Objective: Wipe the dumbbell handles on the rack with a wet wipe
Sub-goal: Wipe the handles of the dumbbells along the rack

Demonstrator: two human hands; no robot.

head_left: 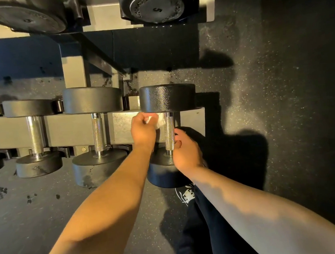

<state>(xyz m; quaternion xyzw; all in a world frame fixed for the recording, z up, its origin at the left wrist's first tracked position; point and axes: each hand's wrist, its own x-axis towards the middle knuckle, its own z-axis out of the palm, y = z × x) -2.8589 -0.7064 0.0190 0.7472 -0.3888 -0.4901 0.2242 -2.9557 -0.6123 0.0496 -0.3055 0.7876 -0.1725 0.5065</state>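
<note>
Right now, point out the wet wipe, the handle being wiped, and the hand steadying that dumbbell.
wet wipe (160, 121): head view, on the white fold sticking out past the left hand.
handle (169, 129): head view, on the ridged metal middle.
right hand (186, 153): head view, on the back of the hand.

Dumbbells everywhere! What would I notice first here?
First, two bare arms reaching to the rightmost dumbbell on the lower rack. The left hand grips a white wipe beside the top of its handle, and the right hand holds the handle's bottom. More dumbbells line up to the left.
</note>
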